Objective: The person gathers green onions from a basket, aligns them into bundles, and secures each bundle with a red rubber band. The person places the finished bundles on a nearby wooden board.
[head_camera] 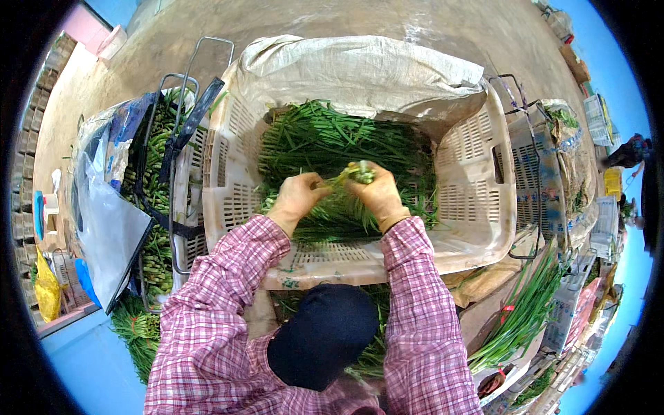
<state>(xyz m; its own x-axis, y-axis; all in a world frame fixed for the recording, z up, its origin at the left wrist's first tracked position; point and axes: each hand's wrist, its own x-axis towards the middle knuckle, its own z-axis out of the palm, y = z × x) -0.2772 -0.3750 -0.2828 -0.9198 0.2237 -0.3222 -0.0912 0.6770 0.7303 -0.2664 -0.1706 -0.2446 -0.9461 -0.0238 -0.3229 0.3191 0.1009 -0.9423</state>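
A bunch of thin green stalks (pixel 362 172) is gripped in my right hand (pixel 383 196), cut ends facing up. Close to its left, my left hand (pixel 298 199) pinches a thin yellowish strand (pixel 336 182) that reaches to the bunch; what exactly it is stays too small to tell. Both hands are over a large white plastic crate (pixel 464 202) with slotted walls. Long grass-like green leaves (pixel 321 129), resembling garlic chives, cover much of the crate's bottom. The leaves under my hands are partly hidden by them.
Pale woven cloth (pixel 358 72) drapes over the crate's far wall. At left, a metal-handled crate holds tightly packed stalks (pixel 158 207) beside a plastic sheet (pixel 111 207). A red-tied bundle of greens (pixel 524 316) lies right. Another person (pixel 630 150) is at the far right.
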